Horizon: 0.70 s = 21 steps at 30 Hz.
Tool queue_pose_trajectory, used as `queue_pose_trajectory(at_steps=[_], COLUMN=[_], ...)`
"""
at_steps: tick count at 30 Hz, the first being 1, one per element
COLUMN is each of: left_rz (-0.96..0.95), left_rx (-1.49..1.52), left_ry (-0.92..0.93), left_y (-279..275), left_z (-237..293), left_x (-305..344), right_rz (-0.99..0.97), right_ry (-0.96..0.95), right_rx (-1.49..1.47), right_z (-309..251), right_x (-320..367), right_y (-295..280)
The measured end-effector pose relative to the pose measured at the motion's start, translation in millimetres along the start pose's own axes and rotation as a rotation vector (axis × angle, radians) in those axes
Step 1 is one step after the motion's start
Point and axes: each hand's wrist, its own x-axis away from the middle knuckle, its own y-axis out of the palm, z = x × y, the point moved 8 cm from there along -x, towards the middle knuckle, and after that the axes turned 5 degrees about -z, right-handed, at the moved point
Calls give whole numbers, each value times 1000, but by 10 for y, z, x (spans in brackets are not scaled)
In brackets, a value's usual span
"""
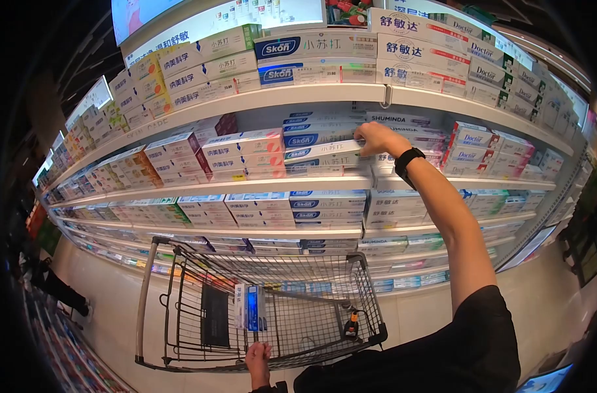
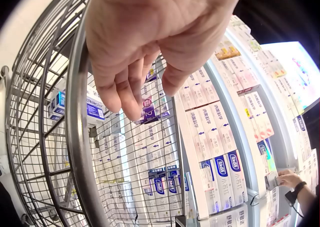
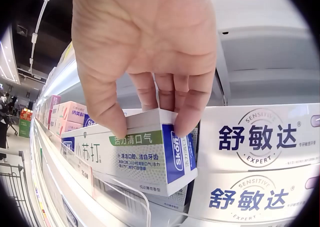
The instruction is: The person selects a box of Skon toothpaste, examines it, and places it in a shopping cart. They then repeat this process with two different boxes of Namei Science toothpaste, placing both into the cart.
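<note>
My right hand point(image 1: 384, 139) reaches to the middle shelf and pinches the end of a white and blue Skon toothpaste box point(image 3: 135, 159), thumb on one side and fingers on the other. The box slants out from its stack, above another similar box. Boxes lettered 舒敏达 point(image 3: 257, 142) stand right beside it. My left hand point(image 1: 258, 360) hangs by the near side of the shopping cart point(image 1: 155, 298), its fingers point(image 2: 134, 89) loosely bent and holding nothing. In the cart lie blue and white boxes point(image 1: 252, 308) and a dark bottle with an orange cap point(image 1: 351, 325).
Shelves point(image 1: 246, 187) packed with toothpaste boxes curve across the front, their white edges jutting out. A wire price-tag holder point(image 3: 142, 199) sticks out below the gripped box. The cart stands between me and the shelves on a pale floor point(image 1: 108, 295). Another person's leg point(image 1: 66, 291) shows at left.
</note>
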Motion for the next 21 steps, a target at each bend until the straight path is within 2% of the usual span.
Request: queue_pose_trajectory(at_steps=[3, 6, 15, 18, 21], left_rz=[6, -73, 9, 6, -28], left_rx=[0, 32, -32, -32, -15], left_ry=[32, 23, 29, 35, 49], left_y=[89, 12, 158, 145, 124], left_z=[53, -44, 101, 91, 51], left_x=[32, -68, 88, 88, 54], right_rz=[51, 107, 193, 181, 252], right_ry=[-93, -135, -192, -196, -244], right_rx=[-92, -129, -151, -126, -108], right_z=[14, -1, -59, -129, -152], right_x=[11, 77, 140, 180, 214], right_y=[-64, -113, -268, -349, -458])
